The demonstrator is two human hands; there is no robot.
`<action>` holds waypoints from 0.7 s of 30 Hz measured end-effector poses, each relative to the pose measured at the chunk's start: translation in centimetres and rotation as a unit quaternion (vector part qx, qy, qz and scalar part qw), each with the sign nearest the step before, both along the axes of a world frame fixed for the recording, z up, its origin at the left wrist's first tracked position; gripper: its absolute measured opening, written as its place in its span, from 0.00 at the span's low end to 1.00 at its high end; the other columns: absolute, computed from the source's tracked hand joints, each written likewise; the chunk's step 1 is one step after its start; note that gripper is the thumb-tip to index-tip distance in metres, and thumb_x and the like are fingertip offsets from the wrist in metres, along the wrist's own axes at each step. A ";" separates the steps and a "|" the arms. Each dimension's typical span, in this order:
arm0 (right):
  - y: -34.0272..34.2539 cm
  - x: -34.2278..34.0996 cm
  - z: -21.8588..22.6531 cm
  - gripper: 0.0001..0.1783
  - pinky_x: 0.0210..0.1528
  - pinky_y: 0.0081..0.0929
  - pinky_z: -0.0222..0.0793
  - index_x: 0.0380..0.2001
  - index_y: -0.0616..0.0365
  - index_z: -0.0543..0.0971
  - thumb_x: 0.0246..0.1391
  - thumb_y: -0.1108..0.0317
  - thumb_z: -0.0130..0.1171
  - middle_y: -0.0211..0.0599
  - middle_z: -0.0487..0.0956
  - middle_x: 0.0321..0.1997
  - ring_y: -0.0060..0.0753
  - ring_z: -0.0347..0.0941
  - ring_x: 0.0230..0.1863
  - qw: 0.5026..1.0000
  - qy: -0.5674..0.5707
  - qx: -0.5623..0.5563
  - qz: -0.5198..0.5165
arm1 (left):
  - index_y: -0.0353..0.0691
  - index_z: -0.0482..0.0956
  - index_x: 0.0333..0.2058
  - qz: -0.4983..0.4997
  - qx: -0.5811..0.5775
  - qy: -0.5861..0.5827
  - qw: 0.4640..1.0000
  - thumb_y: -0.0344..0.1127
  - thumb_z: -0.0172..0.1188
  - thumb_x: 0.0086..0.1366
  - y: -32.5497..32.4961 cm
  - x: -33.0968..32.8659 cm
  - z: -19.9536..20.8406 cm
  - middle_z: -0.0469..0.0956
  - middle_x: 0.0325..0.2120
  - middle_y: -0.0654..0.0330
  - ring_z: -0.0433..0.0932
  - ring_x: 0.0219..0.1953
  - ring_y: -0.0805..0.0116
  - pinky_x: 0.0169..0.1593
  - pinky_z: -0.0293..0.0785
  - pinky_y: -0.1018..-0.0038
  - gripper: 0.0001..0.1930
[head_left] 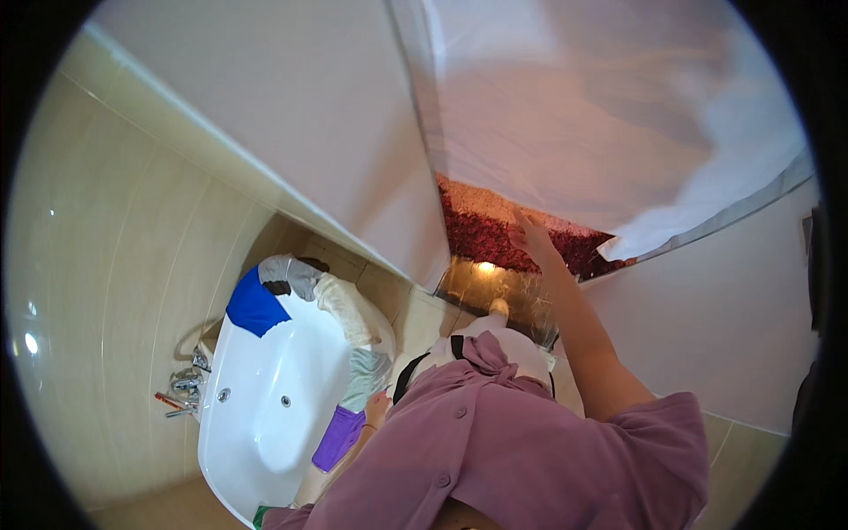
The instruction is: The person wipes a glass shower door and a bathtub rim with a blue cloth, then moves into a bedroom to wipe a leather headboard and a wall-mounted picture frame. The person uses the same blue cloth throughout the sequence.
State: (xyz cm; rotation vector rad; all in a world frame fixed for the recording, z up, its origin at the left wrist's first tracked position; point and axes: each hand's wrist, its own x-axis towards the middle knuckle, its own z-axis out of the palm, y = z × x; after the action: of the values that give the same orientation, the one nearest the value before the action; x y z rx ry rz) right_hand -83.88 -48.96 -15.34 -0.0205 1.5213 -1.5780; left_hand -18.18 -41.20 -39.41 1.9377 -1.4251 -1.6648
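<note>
- The beige tiled wall [124, 238] rises on our left, catching bright reflections of light.
- A white panel [291, 106] stands ahead of us, its lower corner coming down to the floor beside the doorway.
- The white cloth [583, 115] hangs at the upper right, its lower edge just above a carpet and one corner pointing down near the right-hand wall.
- The white bathtub [309, 389] sits to our left with cloths draped around its rim.
- We wear a mauve shirt [530, 450], knotted at the waist.
- The red carpet [477, 230] lies beyond the doorway, behind a shiny brown threshold [486, 283].
- Along the tub's rim we see, going round toward us, a blue cloth [256, 303], a grey cloth [296, 272], a cream cloth [347, 309], a pale grey-green cloth [365, 378] and a purple cloth [338, 438].
- Our right grip [530, 237] reaches out near the white cloth's lower edge, fingers spread; we cannot tell whether they touch it.
- Our left grip [378, 408] is low beside the purple cloth, too hidden for us to tell how its fingers stand.
- A metal tap [187, 382] is at the tub's far-left side.
</note>
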 end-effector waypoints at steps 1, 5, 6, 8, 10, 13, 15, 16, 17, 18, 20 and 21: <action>-0.7 -1.8 -0.2 0.32 0.39 0.28 0.76 0.49 0.64 0.75 0.53 0.47 0.69 0.36 0.79 0.37 0.28 0.76 0.35 1.000 -0.011 -0.002 -0.014 | 0.37 0.80 0.50 0.014 -0.035 0.034 0.999 0.41 0.56 0.67 -0.4 -1.4 -1.0 0.84 0.31 0.61 0.71 0.22 0.77 0.27 0.68 0.78 0.18; -3.7 -6.4 -0.1 0.30 0.39 0.27 0.76 0.41 0.66 0.78 0.52 0.47 0.70 0.38 0.78 0.34 0.30 0.76 0.35 0.999 -0.010 -0.027 0.018 | 0.36 0.77 0.53 0.012 -0.010 0.040 0.999 0.40 0.56 0.66 -2.1 -8.2 2.9 0.84 0.33 0.57 0.75 0.24 0.75 0.29 0.71 0.78 0.20; -4.0 -7.0 0.1 0.29 0.39 0.27 0.76 0.39 0.66 0.79 0.53 0.47 0.70 0.38 0.79 0.33 0.31 0.76 0.35 0.999 -0.008 -0.034 0.041 | 0.36 0.77 0.53 0.002 -0.012 0.031 0.999 0.40 0.56 0.66 -2.4 -8.1 1.0 0.84 0.34 0.56 0.76 0.25 0.75 0.30 0.72 0.77 0.21; -3.7 -8.6 -1.5 0.23 0.32 0.27 0.75 0.35 0.61 0.80 0.55 0.49 0.69 0.37 0.80 0.32 0.29 0.76 0.30 0.996 0.032 -0.002 0.078 | 0.36 0.77 0.53 -0.027 -0.014 0.008 1.000 0.41 0.57 0.65 -3.0 -9.2 -1.0 0.84 0.35 0.54 0.78 0.28 0.72 0.32 0.74 0.75 0.21; -3.8 -8.2 -1.3 0.23 0.32 0.28 0.75 0.31 0.62 0.80 0.55 0.49 0.69 0.36 0.80 0.30 0.29 0.75 0.29 0.987 0.055 0.022 0.148 | 0.36 0.78 0.53 -0.047 -0.023 -0.020 0.998 0.42 0.57 0.65 -3.2 -11.5 0.3 0.84 0.35 0.54 0.79 0.29 0.71 0.34 0.74 0.75 0.21; -3.2 -7.6 -0.9 0.25 0.26 0.26 0.65 0.19 0.55 0.80 0.55 0.45 0.67 0.32 0.78 0.20 0.24 0.71 0.22 0.953 0.103 0.056 0.280 | 0.36 0.78 0.52 -0.080 -0.036 -0.052 0.995 0.42 0.57 0.65 -2.6 -14.6 1.7 0.84 0.36 0.53 0.80 0.30 0.69 0.35 0.75 0.73 0.21; -2.0 -8.0 -2.4 0.24 0.25 0.25 0.65 0.21 0.57 0.80 0.53 0.46 0.69 0.31 0.78 0.21 0.25 0.71 0.21 0.952 0.077 0.027 0.296 | 0.35 0.78 0.51 -0.116 -0.051 -0.061 0.990 0.43 0.58 0.65 -3.0 -16.7 2.4 0.84 0.36 0.53 0.80 0.31 0.68 0.36 0.75 0.72 0.21; -1.2 -7.9 -1.3 0.25 0.24 0.24 0.65 0.22 0.57 0.80 0.50 0.45 0.71 0.31 0.78 0.21 0.25 0.71 0.21 0.943 0.106 0.069 0.307 | 0.35 0.79 0.51 -0.135 -0.061 -0.069 0.987 0.43 0.58 0.65 -3.3 -17.6 2.9 0.84 0.36 0.53 0.80 0.32 0.68 0.37 0.75 0.72 0.21; -1.1 -8.0 -1.8 0.26 0.23 0.25 0.63 0.20 0.56 0.80 0.48 0.43 0.71 0.31 0.78 0.19 0.24 0.69 0.19 0.937 0.083 0.080 0.330 | 0.35 0.79 0.51 -0.158 -0.073 -0.074 0.982 0.43 0.58 0.65 -4.1 -18.4 3.4 0.84 0.36 0.52 0.81 0.32 0.67 0.38 0.76 0.72 0.21; -1.0 -7.6 0.7 0.29 0.22 0.25 0.62 0.16 0.55 0.79 0.48 0.40 0.70 0.31 0.77 0.17 0.24 0.68 0.18 0.917 0.116 0.103 0.366 | 0.35 0.79 0.51 -0.167 -0.086 -0.077 0.979 0.43 0.58 0.65 -3.8 -18.9 3.9 0.84 0.37 0.52 0.81 0.33 0.67 0.38 0.76 0.71 0.21; -0.9 -7.1 -0.8 0.31 0.20 0.25 0.61 0.13 0.54 0.77 0.49 0.37 0.68 0.31 0.75 0.15 0.24 0.67 0.17 0.923 0.115 0.082 0.358 | 0.35 0.79 0.50 -0.204 -0.126 -0.075 0.968 0.44 0.58 0.65 -5.2 -20.7 5.0 0.84 0.37 0.52 0.81 0.34 0.65 0.39 0.76 0.70 0.21; -1.0 -7.2 -1.1 0.30 0.20 0.24 0.60 0.14 0.54 0.77 0.49 0.38 0.68 0.31 0.74 0.15 0.23 0.67 0.16 0.912 0.135 0.074 0.380 | 0.35 0.79 0.50 -0.207 -0.137 -0.072 0.966 0.44 0.58 0.65 -5.5 -21.6 5.1 0.84 0.37 0.51 0.82 0.35 0.65 0.40 0.76 0.70 0.21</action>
State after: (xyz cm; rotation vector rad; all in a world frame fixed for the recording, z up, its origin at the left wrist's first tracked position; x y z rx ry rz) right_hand -91.06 -49.94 -16.42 -0.6888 1.5652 -0.8514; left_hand -39.79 -46.68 -34.27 1.7191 -2.1083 -1.3930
